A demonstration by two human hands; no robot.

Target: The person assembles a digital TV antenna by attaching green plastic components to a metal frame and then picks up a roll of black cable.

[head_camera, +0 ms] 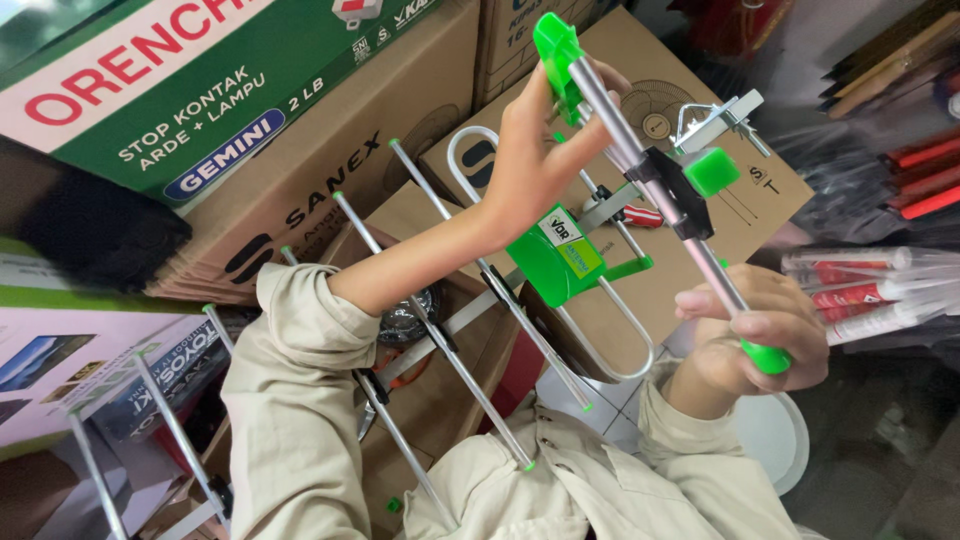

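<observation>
Both hands hold one thin metal rod of the antenna (560, 262). Left hand (535, 160) pinches near its green top; right hand (750, 335) wraps the bottom. It looks light, stiff and bendy-thin, raised before cardboard boxes (330, 170).

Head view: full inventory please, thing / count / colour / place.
antenna: 1, silver rods with green plastic parts, centre, held up in the air
antenna rod: 1, silver with green end caps, gripped at both ends
cardboard boxes: several, brown, stacked behind
green-and-white box: 1, top left
packaged tubes: several, clear with red, right edge
round white object: 1, lower right, partly hidden
left hand: 1, beige sleeve, grips the rod's upper end
right hand: 1, beige sleeve, grips the rod's lower end
</observation>
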